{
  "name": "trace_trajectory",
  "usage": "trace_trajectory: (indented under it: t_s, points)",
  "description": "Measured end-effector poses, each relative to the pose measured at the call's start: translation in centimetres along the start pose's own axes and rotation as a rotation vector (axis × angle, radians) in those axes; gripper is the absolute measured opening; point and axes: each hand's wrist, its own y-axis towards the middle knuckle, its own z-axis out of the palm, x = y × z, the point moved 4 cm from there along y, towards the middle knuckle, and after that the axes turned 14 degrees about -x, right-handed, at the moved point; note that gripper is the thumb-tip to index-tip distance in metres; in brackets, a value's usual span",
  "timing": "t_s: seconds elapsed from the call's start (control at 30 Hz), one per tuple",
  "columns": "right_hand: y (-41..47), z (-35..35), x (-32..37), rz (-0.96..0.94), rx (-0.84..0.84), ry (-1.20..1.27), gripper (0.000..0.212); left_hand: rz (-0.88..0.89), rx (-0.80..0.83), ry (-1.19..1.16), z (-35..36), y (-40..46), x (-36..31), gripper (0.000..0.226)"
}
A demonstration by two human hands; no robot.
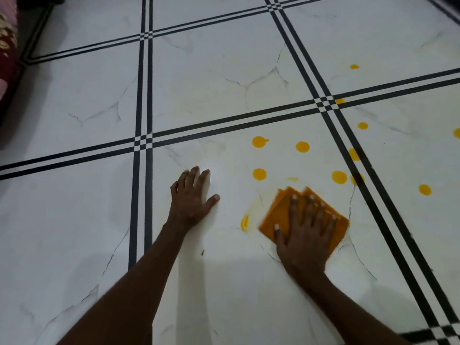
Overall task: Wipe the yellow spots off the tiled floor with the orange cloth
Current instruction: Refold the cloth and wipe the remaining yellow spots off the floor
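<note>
Orange cloth point(281, 217) flat under splayed R hand point(305, 235); L hand point(191, 197) splayed on floor point(74, 207).

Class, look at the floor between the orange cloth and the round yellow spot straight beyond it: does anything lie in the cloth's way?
Nothing solid does. The orange cloth, pressed flat under the right hand, has only bare tile and a faint yellow smear before the yellow spot. The left hand rests off to the side.
</note>
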Motion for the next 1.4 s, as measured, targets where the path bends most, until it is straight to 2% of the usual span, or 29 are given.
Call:
trace_trajectory:
  t_s: [0.07, 0.13, 0.2, 0.27, 0.4, 0.5, 0.6, 0.7, 0.83, 0.93, 1.07, 1.17, 1.3, 1.4]
  points:
    - [3.8, 1.6, 1.4, -0.22, 0.027, 0.028, 0.083, 0.035, -0.021, 0.009, -0.1, 0.7, 0.6, 0.071]
    - [8.9, 2.9, 0.8, -0.291, 0.037, 0.031, 0.08, 0.043, -0.032, 0.006, 0.0, 1.3, 0.8, 0.067]
    - [11.0, 2.9, -0.7, -0.199, 0.021, 0.008, 0.079, 0.01, -0.031, -0.013, 0.2, 1.4, 0.5, 0.068]
    - [8.4, 1.9, -0.1, -0.12, -0.01, -0.001, 0.08, -0.015, -0.006, -0.01, 0.4, 1.2, 0.0, 0.07]
    - [2.0, 1.1, 4.1, -0.272, 0.064, 0.032, 0.074, -0.007, 0.067, -0.013, -0.8, 1.9, 0.1, 0.074]
    - [6.5, 2.7, 3.3, -0.313, 0.072, 0.042, 0.068, 0.021, 0.068, -0.025, -0.6, 1.5, 0.8, 0.075]
    - [12.8, 3.8, 1.7, -0.214, 0.015, 0.02, 0.07, 0.021, 0.02, -0.036, 0.1, 0.4, 1.0, 0.074]
    - [15.6, 4.9, 4.4, -0.188, -0.011, 0.015, 0.071, 0.023, 0.009, -0.03, 0.4, 0.5, 1.0, 0.073]
    - [8.7, 4.1, 8.3, -0.391, 0.059, 0.082, 0.071, 0.012, 0.047, -0.066, -0.4, 0.8, 1.0, 0.071]
    - [3.4, 2.1, 5.4, -0.401, 0.059, 0.095, 0.072, 0.007, 0.066, -0.069, -1.1, 0.8, 0.8, 0.067]
    - [9.5, 2.7, 1.3, -0.279, 0.017, 0.023, 0.072, 0.009, 0.042, -0.035, -1.1, 0.8, 0.7, 0.071]
    - [12.4, 3.8, 3.4, -0.187, 0.015, 0.002, 0.073, -0.031, 0.07, -0.008, -1.4, 0.8, 2.1, 0.081]
    - [3.4, 3.2, 9.3, -0.41, 0.037, 0.1, 0.076, -0.003, 0.202, 0.038, -2.4, 1.8, 3.1, 0.078]
    - [-2.1, 2.2, 10.9, -0.606, 0.081, 0.183, 0.074, -0.048, 0.26, 0.027, -3.1, 2.6, 2.3, 0.071]
